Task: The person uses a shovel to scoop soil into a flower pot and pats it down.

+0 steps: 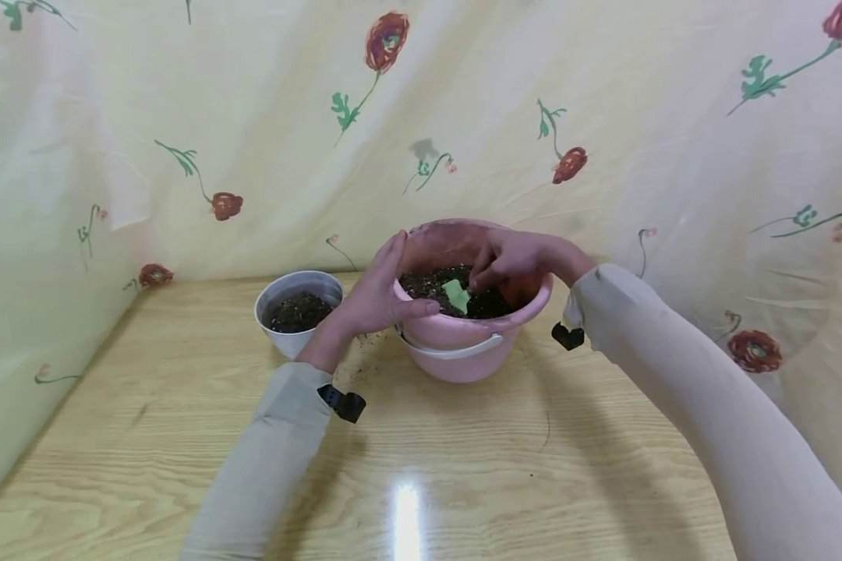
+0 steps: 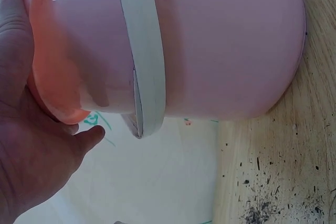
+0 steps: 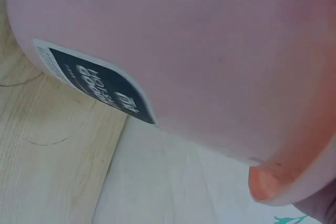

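- The left hand (image 1: 372, 300) holds the pink bucket (image 1: 463, 369) at its left side, thumb laid over the near rim and fingers reaching round the edge.
- The right hand (image 1: 512, 253) dips in over the far right part of the rim, fingers bent downward with the tips at the dark soil (image 1: 428, 282); whether they pinch anything, I cannot tell.
- A pale green leaf (image 1: 456, 296) stands out against that soil, near the right fingertips and the near rim.
- The bucket sits upright on the wooden surface (image 1: 435, 444), its white handle (image 1: 459, 353) hanging across the front.
- A dark label (image 3: 100, 85) shows on the bucket's wall in the right wrist view.
- To the left, just beside the left hand, a white pot (image 1: 288, 343) holds more soil.
- Dark crumbs (image 2: 260, 211) lie scattered near the bucket's base.
- A flower-patterned cloth (image 1: 267, 93) hangs behind.
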`<control>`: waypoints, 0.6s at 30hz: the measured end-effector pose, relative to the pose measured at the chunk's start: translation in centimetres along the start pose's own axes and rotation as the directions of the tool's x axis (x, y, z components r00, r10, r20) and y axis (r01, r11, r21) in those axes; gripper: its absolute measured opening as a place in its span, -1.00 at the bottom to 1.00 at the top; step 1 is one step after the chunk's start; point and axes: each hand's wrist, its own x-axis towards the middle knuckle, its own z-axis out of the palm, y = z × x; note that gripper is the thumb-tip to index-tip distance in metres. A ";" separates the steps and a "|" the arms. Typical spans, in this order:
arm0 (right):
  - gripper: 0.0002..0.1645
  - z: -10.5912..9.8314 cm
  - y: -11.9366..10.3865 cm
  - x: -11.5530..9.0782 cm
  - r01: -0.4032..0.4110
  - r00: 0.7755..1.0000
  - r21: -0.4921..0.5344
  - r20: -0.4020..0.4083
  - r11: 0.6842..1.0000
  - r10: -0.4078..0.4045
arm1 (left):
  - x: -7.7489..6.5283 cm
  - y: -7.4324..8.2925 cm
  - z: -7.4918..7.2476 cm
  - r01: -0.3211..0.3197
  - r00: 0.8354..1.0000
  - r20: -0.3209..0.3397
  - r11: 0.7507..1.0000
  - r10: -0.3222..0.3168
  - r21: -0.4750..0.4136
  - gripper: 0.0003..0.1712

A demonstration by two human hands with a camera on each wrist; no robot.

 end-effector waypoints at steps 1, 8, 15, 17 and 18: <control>-0.79 0.1 0.2 0.0 0.007 1.000 0.017 0.002 1.000 -0.007 | 0.0 0.0 0.0 -0.001 1.000 0.001 1.000 0.001 0.001 0.42; -0.78 0.2 0.5 0.3 -0.060 0.998 0.196 0.007 0.979 0.060 | 0.0 -0.1 0.1 0.005 1.000 -0.004 1.000 -0.005 -0.014 0.42; -0.79 0.6 0.0 -0.4 -0.130 0.991 0.321 0.007 0.938 0.134 | -0.1 -0.1 0.2 0.008 1.000 0.004 1.000 -0.008 -0.022 0.42; -0.79 0.8 -0.3 -0.8 -0.154 0.987 0.367 0.006 0.917 0.163 | -0.1 -0.1 0.1 0.005 1.000 0.005 1.000 -0.005 -0.016 0.42; -0.78 0.8 -0.4 -0.9 -0.170 0.983 0.386 0.008 0.907 0.181 | 0.0 -0.1 0.1 0.001 1.000 0.004 1.000 -0.001 -0.013 0.41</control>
